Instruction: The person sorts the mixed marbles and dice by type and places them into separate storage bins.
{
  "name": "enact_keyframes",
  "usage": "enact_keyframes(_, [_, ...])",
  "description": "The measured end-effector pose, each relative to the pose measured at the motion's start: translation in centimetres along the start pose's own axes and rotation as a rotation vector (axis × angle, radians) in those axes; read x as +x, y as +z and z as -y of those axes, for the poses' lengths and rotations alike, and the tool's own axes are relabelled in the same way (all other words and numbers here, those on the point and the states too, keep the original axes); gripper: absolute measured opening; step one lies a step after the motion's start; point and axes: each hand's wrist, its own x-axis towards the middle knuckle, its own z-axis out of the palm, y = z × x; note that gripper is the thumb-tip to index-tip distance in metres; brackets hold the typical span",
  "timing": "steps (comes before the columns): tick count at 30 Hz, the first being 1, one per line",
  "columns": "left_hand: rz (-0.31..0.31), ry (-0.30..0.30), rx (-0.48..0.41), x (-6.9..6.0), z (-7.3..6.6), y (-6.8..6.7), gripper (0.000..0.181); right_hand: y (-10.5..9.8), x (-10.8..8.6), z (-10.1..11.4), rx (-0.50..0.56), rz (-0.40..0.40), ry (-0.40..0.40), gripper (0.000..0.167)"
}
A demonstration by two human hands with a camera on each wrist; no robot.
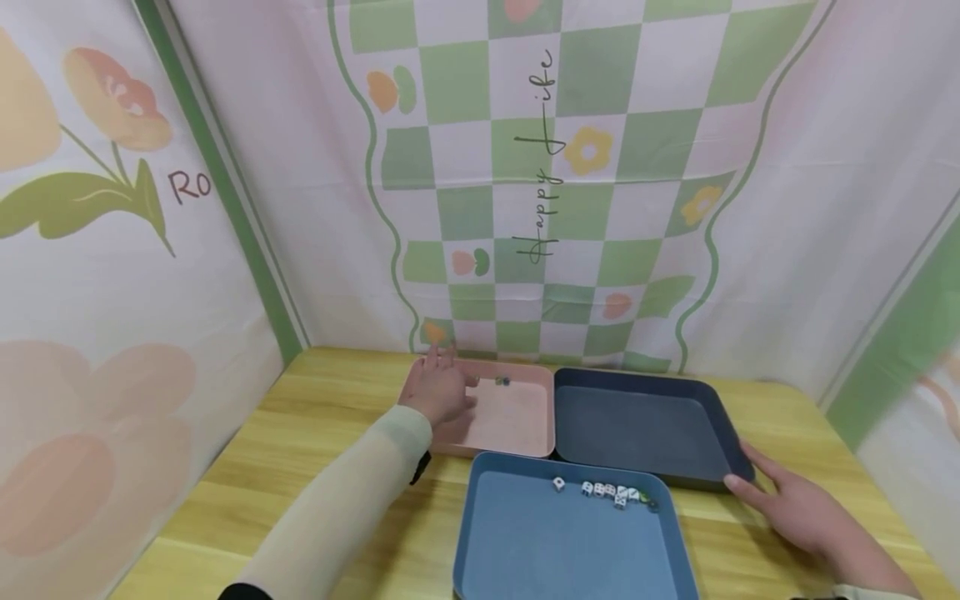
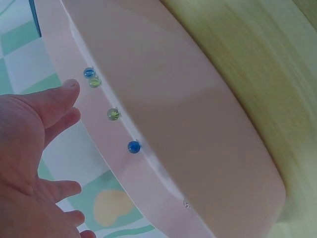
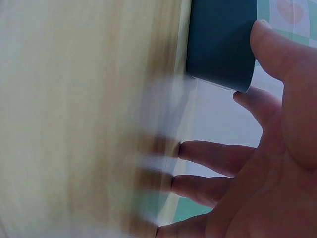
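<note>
Over the left part of the pink tray, my left hand is held with fingers spread and nothing in them. Several small glass marbles lie along that tray's far wall: a blue marble, a green-streaked marble, a touching blue and yellow-green pair, and a clear one. At the near right corner of the dark navy tray, my right hand touches the rim with thumb and index finger. Its other fingers extend over the wooden table.
A blue tray stands nearest me, touching or close to the other two. Several white dice and a small green item lie along its far side. Behind the table hangs a checkered cloth; more printed cloth borders both sides.
</note>
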Motion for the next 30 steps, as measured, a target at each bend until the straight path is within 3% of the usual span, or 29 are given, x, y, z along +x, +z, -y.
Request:
enact_keyframes(6, [-0.003, 0.005, 0.022, 0.1, 0.0, 0.0, 0.038, 0.0, 0.0, 0.0, 0.000, -0.001, -0.001, 0.086])
enact_keyframes(9, [-0.009, 0.041, -0.001, -0.1, -0.5, -0.5, 0.039, 0.0, 0.1, 0.0, -0.002, -0.002, -0.005, 0.086])
enact_keyframes(14, [-0.021, 0.131, -0.074, -0.1, -1.8, -1.3, 0.035, 0.1, 0.1, -0.2, -0.003, 0.004, -0.002, 0.086])
enact_keyframes(19, [-0.043, 0.193, -0.089, 0.4, -3.2, -1.3, 0.034, 0.1, 0.2, -0.2, 0.001, 0.009, -0.002, 0.086])
enact_keyframes(25, [-0.051, 0.226, -0.084, 0.1, -5.0, -2.3, 0.036, 0.0, 0.2, -0.1, 0.005, 0.017, 0.002, 0.087])
enact_keyframes(30, [-0.020, 0.265, -0.153, -0.3, -6.4, -2.9, 0.035, 0.1, 0.2, -0.3, 0.006, 0.009, -0.001, 0.087])
